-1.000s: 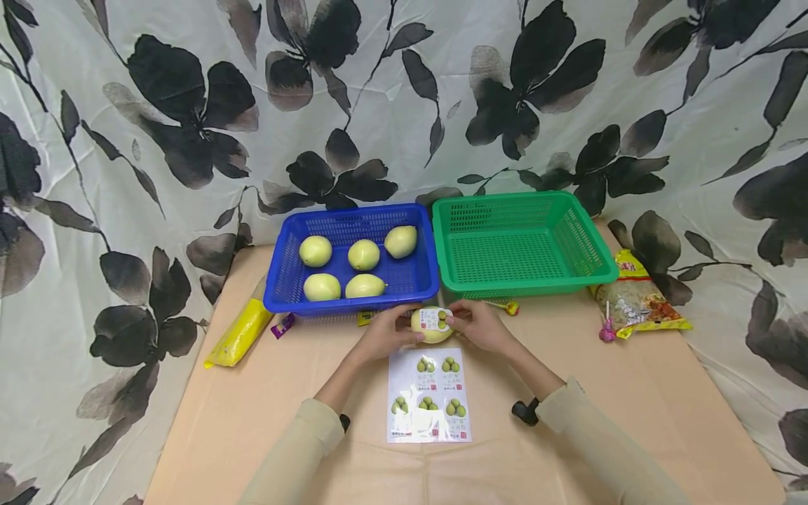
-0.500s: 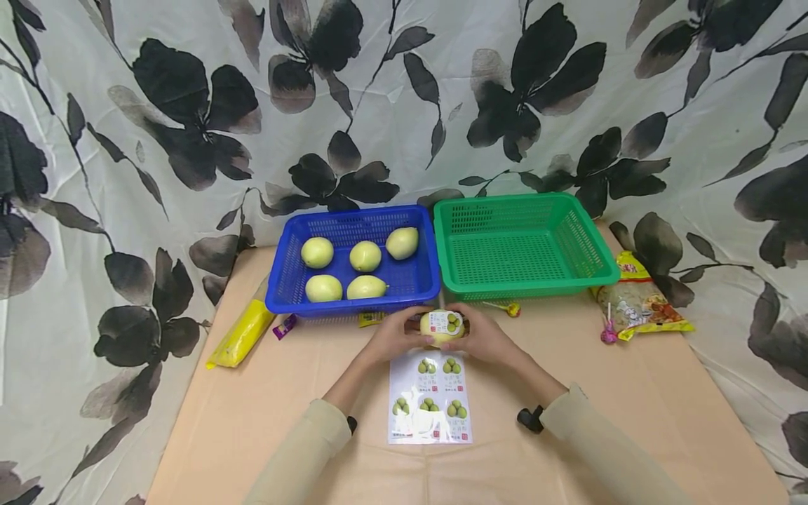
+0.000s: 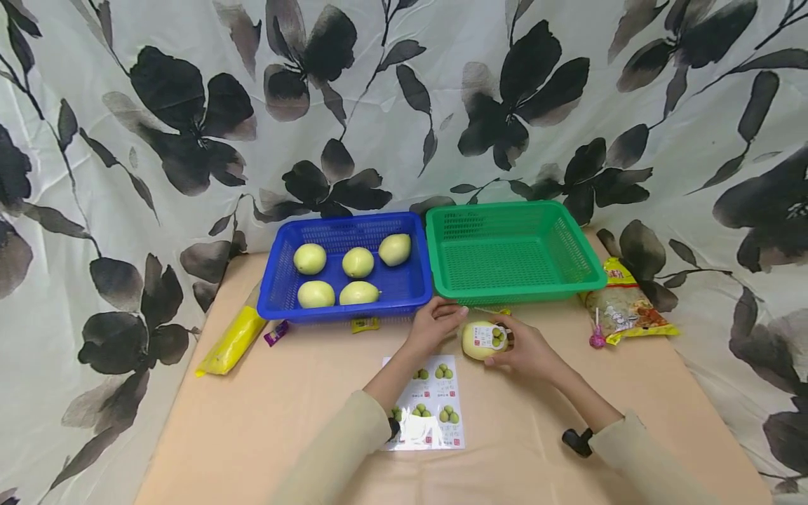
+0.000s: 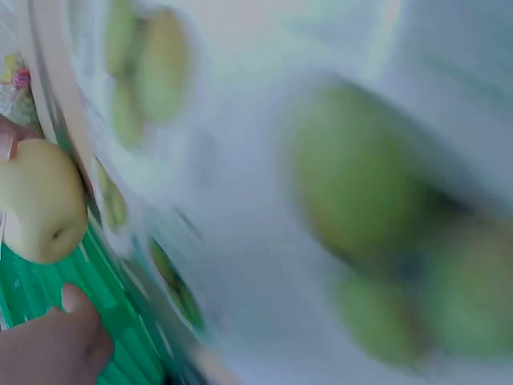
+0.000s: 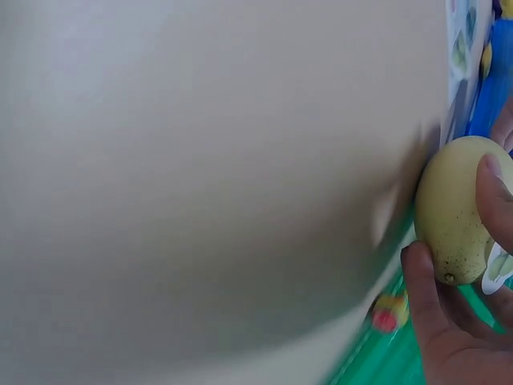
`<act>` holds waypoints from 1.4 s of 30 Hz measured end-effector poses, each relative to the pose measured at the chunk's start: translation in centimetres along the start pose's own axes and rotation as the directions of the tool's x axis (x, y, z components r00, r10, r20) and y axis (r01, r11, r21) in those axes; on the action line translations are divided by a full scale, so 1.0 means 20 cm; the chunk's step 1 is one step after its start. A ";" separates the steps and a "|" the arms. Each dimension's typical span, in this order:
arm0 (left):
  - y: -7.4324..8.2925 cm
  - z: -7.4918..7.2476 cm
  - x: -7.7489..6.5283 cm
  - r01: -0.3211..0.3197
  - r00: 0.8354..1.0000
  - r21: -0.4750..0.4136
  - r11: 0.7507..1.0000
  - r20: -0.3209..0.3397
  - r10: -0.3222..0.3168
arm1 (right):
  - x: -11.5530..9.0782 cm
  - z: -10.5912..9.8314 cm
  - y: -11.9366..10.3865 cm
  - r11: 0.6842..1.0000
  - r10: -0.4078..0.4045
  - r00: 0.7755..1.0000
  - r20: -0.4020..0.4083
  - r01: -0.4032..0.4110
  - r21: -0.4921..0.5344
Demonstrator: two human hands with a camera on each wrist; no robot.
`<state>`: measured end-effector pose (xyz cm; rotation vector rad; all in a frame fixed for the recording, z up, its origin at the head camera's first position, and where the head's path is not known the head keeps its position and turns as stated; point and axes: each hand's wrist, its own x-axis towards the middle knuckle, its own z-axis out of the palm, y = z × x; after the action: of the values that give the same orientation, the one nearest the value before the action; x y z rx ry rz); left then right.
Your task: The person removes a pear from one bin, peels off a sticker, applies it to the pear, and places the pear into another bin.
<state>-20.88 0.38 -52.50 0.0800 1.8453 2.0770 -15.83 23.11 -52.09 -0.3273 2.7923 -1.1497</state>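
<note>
A pale yellow-green pear (image 3: 470,342) with a printed label (image 3: 489,337) on its upper side is in my right hand (image 3: 529,351), just in front of the green basket. In the right wrist view the thumb lies over the pear (image 5: 453,192) and the fingers curl at its end. My left hand (image 3: 434,324) is beside the pear, near the blue basket's front corner, holding nothing; the left wrist view shows a gap between its thumb (image 4: 74,298) and the pear. Beneath the left forearm lies a sheet of stickers (image 3: 435,421) printed with green fruit, partly covered.
Several unlabelled pears lie in the blue basket (image 3: 346,315). Right of it stands the green basket (image 3: 514,290). A yellow packet (image 3: 233,340) and small wrapped candies (image 3: 365,325) lie to the left; a snack bag (image 3: 631,308) and a lollipop (image 3: 597,338) are at right.
The labelled pear has moved right, from between both hands into the right hand alone. My left hand has let go and shifted right, its forearm now crossing the sticker sheet.
</note>
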 end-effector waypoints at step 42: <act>-0.02 0.19 0.03 -0.079 0.958 -0.183 0.980 -0.285 0.024 | 0.33 -0.76 -0.13 0.987 -0.025 0.998 0.058 0.034 -0.158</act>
<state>-20.28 4.27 -52.35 -0.2315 1.7979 2.3973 -24.50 30.22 -39.60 -0.4096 2.8448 -0.9098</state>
